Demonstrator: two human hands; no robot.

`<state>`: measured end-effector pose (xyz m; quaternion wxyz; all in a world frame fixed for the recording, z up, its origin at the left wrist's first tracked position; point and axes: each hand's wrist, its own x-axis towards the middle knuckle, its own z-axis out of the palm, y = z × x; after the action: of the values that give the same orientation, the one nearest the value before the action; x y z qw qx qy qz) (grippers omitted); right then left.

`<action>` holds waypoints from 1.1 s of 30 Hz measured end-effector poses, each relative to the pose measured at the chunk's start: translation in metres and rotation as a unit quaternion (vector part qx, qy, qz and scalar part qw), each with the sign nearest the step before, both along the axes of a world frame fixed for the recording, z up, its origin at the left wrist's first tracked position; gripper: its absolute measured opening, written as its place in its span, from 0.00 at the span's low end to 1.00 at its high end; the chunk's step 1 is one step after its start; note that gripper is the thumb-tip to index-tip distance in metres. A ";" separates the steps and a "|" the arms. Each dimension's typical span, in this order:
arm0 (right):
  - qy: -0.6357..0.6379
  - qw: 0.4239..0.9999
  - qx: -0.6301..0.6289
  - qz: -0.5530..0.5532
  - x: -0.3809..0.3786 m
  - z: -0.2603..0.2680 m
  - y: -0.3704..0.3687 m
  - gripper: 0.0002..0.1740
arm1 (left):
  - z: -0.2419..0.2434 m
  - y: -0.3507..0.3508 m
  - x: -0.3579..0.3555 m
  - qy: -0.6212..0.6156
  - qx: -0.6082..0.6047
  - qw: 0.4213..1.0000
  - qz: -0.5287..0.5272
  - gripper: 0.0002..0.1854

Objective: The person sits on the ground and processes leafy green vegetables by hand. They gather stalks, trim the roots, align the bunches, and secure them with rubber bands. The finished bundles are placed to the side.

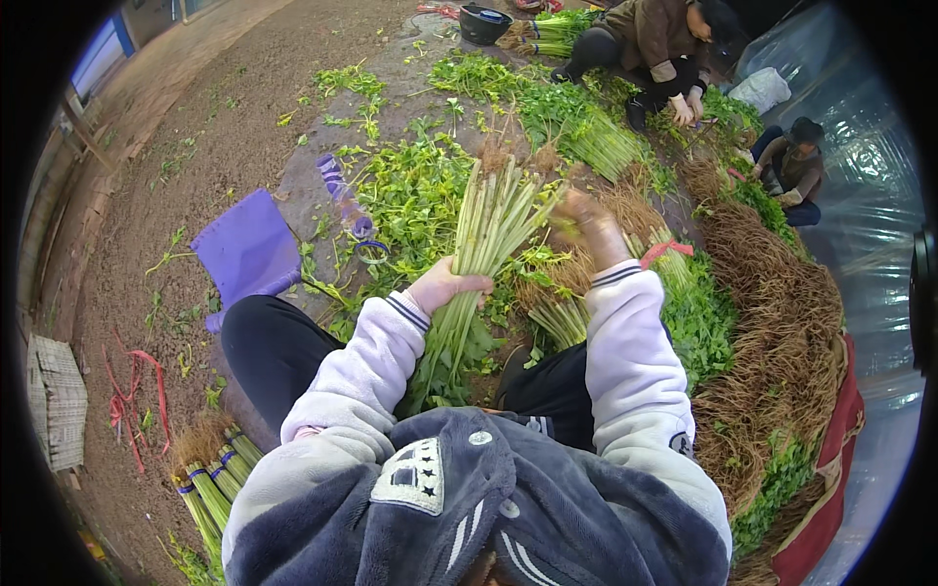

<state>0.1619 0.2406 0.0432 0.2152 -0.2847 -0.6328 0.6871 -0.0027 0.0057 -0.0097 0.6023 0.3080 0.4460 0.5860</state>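
My left hand [448,284] is closed around a bunch of celery stalks [487,220], held in front of my lap. Its brown roots [496,157] point away from me, and its leaves [458,355] hang down towards my body. Blurred, my right hand [582,216] is beside the root end, on the right. One stalk splays out from the bunch towards its fingers; whether they grip it is unclear. Below my right wrist lie more rooted celery stalks [560,319]. A red ribbon [665,251] shows beside that wrist.
Loose leaves [410,212] cover the ground ahead. At left are a purple sheet-covered object [249,242] and a roll of blue tape [371,253]. Banded celery bundles [220,469] lie at lower left. A long root-covered heap [769,329] lines the right. Two people [652,51] crouch farther off.
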 end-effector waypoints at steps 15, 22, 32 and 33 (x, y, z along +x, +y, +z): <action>-0.289 0.768 0.548 -0.162 -0.012 0.010 -0.003 0.27 | -0.004 0.002 0.005 0.003 -0.004 1.000 -0.027 0.11; 0.037 0.994 -0.067 -0.084 -0.008 0.017 -0.017 0.30 | -0.009 0.003 0.002 -0.024 0.012 0.999 -0.024 0.09; 0.077 0.973 -0.193 -0.099 -0.037 0.012 -0.056 0.20 | 0.002 0.004 0.018 -0.065 0.007 0.992 -0.111 0.23; 0.070 0.973 -0.193 -0.105 -0.036 0.013 -0.056 0.20 | 0.005 0.004 0.017 -0.047 -0.016 0.993 -0.106 0.24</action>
<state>0.1257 0.1848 0.0562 0.2707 -0.3373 -0.4383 0.7880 0.0141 0.0098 -0.0045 0.6862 0.3154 0.3916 0.5256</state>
